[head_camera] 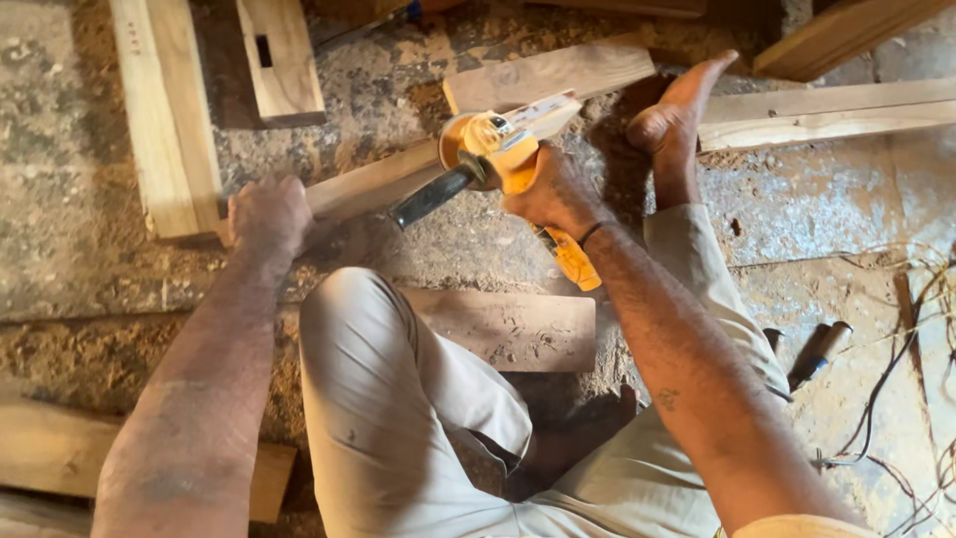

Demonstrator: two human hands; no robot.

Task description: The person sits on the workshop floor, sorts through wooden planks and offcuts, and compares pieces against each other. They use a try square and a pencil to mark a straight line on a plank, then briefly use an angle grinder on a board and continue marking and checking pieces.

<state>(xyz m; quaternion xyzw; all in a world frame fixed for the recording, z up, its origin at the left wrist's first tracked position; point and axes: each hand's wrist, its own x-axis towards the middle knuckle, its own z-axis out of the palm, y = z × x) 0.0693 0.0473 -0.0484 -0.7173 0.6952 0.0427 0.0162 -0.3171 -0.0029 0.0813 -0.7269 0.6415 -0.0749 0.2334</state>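
My right hand [551, 189] is wrapped around a yellow angle grinder [498, 159] with a dark side handle [433, 196]; its head sits on a long narrow wooden piece [368, 181]. My left hand [267, 214] is closed over the near left end of that same wooden piece and presses it down. My bare right foot [675, 118] rests by the far end of the wood. I sit on the floor in light trousers, with my left knee [354, 299] raised between my arms.
Wooden planks lie around: a wide one [167, 110] at the left, a notched block [281, 60], a long one [827, 112] at the right, a flat board [513, 329] under my leg. A dark-handled tool [819, 354] and tangled wires [911, 379] lie at the right. Sawdust covers the floor.
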